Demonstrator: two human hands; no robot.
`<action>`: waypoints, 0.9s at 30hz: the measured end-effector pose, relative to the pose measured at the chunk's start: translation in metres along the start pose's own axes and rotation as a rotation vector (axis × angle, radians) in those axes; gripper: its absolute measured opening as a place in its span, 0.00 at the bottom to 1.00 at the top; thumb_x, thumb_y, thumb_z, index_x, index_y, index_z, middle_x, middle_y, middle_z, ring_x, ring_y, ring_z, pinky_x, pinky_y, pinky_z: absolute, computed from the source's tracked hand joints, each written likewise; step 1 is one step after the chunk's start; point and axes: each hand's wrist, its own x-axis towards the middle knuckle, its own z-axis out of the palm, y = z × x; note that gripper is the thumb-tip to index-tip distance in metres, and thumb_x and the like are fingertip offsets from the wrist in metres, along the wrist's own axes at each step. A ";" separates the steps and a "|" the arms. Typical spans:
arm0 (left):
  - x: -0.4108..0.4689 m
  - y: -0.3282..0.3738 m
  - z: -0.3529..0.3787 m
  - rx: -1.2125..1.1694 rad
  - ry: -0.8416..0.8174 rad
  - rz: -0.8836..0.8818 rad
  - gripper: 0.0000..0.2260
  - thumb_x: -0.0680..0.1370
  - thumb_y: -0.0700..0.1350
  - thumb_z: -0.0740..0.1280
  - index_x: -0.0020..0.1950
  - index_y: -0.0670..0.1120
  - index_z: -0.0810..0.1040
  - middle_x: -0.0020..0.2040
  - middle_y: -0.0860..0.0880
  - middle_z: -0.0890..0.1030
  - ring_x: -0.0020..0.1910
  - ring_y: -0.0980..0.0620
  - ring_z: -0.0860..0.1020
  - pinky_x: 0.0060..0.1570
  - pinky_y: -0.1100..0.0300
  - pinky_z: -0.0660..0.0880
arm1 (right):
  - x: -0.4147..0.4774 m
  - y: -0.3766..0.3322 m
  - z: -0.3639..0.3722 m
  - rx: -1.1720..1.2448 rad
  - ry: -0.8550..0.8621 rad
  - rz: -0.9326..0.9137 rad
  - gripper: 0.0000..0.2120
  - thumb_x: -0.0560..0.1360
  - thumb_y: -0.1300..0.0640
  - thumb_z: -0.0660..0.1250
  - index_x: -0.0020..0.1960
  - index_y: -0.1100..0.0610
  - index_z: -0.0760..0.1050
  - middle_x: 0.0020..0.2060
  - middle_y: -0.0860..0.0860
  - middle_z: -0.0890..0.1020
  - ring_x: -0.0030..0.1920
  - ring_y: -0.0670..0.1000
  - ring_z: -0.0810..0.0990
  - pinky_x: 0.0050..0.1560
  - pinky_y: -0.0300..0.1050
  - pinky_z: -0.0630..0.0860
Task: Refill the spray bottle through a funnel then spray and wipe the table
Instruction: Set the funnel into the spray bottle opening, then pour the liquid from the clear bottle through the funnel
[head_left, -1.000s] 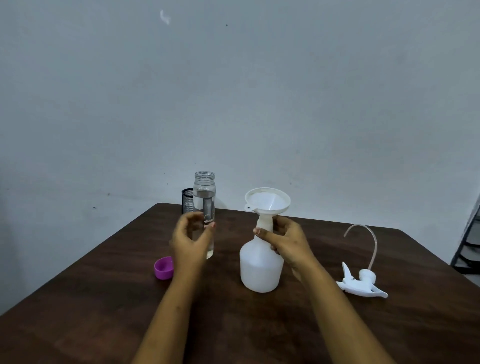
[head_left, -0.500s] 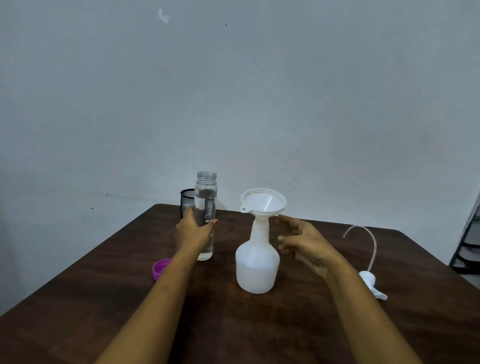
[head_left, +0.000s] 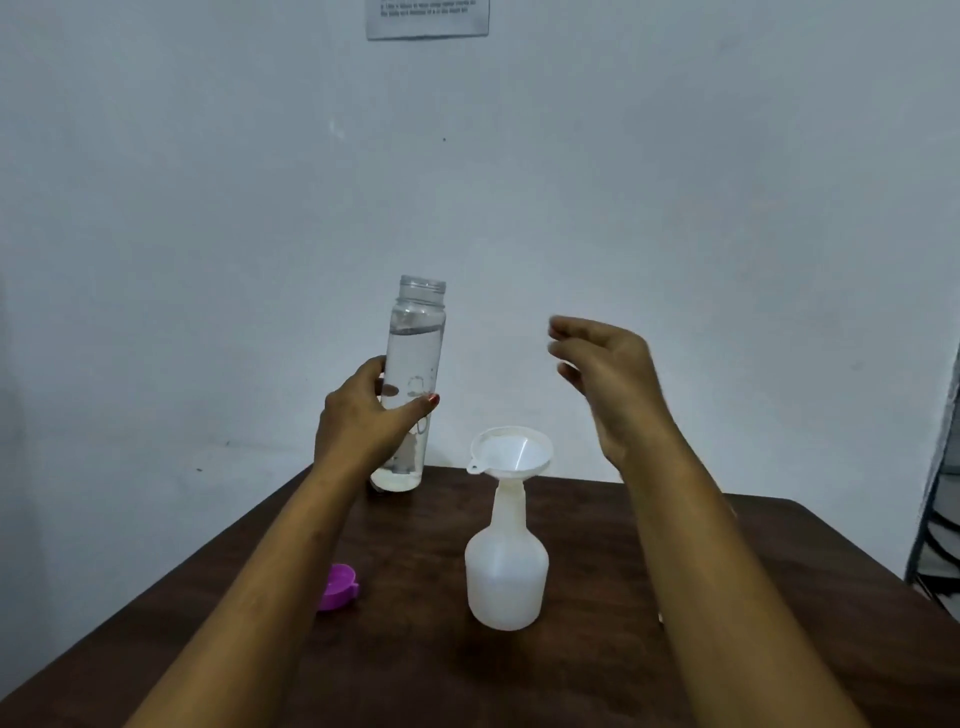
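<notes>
Head view showed the left hand (head_left: 363, 415) wrapped around the clear, nearly full, uncapped plastic water bottle (head_left: 413, 384) at mid-body, likely heavy and slippery. The right hand (head_left: 608, 379) hovered loosely curled, empty, above the white plastic funnel (head_left: 511, 449) seated in the light, tippable white spray bottle (head_left: 506, 571).

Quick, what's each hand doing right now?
Left hand: closed around the clear water bottle, lifted upright.
Right hand: open, holding nothing, raised above the funnel.

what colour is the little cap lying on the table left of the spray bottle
Bright purple-magenta. The cap shows clearly in the head view.
</notes>
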 end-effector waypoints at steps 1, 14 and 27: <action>-0.002 0.010 -0.006 -0.003 0.004 0.011 0.23 0.68 0.57 0.73 0.61 0.54 0.74 0.53 0.51 0.81 0.50 0.50 0.79 0.53 0.50 0.77 | -0.002 -0.010 0.009 -0.016 -0.045 -0.013 0.17 0.74 0.64 0.68 0.63 0.60 0.76 0.59 0.52 0.80 0.59 0.48 0.78 0.64 0.46 0.73; -0.075 0.128 -0.025 -0.020 0.059 0.192 0.23 0.68 0.62 0.70 0.59 0.56 0.76 0.47 0.56 0.80 0.47 0.55 0.78 0.40 0.62 0.71 | -0.037 -0.058 0.019 -0.079 -0.187 0.007 0.12 0.68 0.51 0.75 0.49 0.55 0.81 0.43 0.51 0.85 0.44 0.47 0.84 0.47 0.45 0.80; -0.085 0.109 -0.002 -0.536 0.165 -0.015 0.11 0.72 0.59 0.69 0.44 0.53 0.76 0.39 0.52 0.83 0.35 0.55 0.81 0.39 0.62 0.75 | -0.042 -0.042 -0.049 -0.350 -0.036 0.064 0.19 0.63 0.62 0.75 0.53 0.58 0.79 0.46 0.53 0.84 0.43 0.49 0.85 0.42 0.46 0.78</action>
